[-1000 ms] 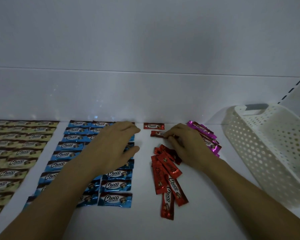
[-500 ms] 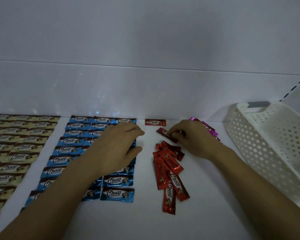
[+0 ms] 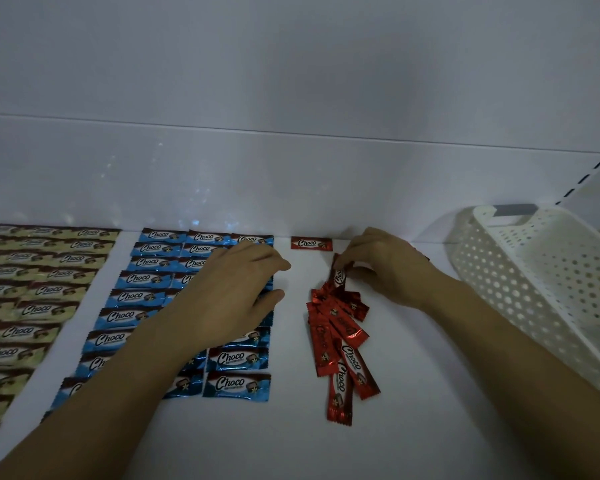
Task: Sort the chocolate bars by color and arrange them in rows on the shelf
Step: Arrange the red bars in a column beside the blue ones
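Right hand [image 3: 388,271] pinches one red foil chocolate bar [image 3: 338,278] at the far end of the loose red pile [image 3: 340,337], probably to extend the row begun by the single placed red bar [image 3: 311,243] at the back of the white shelf [image 3: 291,441]. Left hand [image 3: 236,292], relaxed and empty, lies over the blue-wrapped rows [image 3: 146,280].

Shelf [image 3: 413,427], white: bare along the front edge, open passage. Far left: green bars [image 3: 32,292] in close rows, no gap. Next: blue bars [image 3: 146,278], columns touching, left hand [image 3: 236,292] spread relaxed over their right side. Lane between blue bars and red pile [image 3: 336,341]: bare, narrow, ending at the single red bar [image 3: 311,243] by the back wall [image 3: 291,185]. Red pile: loose, overlapping. Right hand [image 3: 392,268] at its far end, pinching the held red bar [image 3: 339,276]; its forearm crosses the bare stretch toward the basket [image 3: 520,282], which closes off the right side.
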The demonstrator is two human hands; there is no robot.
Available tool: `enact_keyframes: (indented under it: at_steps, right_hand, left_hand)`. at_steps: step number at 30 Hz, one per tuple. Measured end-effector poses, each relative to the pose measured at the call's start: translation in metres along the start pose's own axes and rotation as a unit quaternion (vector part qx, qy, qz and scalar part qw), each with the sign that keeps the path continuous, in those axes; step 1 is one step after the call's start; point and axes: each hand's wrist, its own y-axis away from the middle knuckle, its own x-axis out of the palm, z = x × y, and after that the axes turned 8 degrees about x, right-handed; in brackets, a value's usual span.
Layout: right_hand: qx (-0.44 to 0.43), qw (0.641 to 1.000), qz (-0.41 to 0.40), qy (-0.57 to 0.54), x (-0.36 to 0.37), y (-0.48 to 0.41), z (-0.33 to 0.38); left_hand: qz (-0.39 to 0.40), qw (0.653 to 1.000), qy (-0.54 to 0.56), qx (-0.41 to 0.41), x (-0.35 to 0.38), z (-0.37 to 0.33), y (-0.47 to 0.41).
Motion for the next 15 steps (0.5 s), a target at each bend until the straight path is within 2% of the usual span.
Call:
enact_keyframes:
  at_steps: [15]
  right_hand:
    - [0.059, 0.993, -0.086, -0.056, 0.022, -0.024, 0.024]
  left_hand:
    - [0.026, 1.000, -0.009, -0.012, -0.001, 0.001, 0.000]
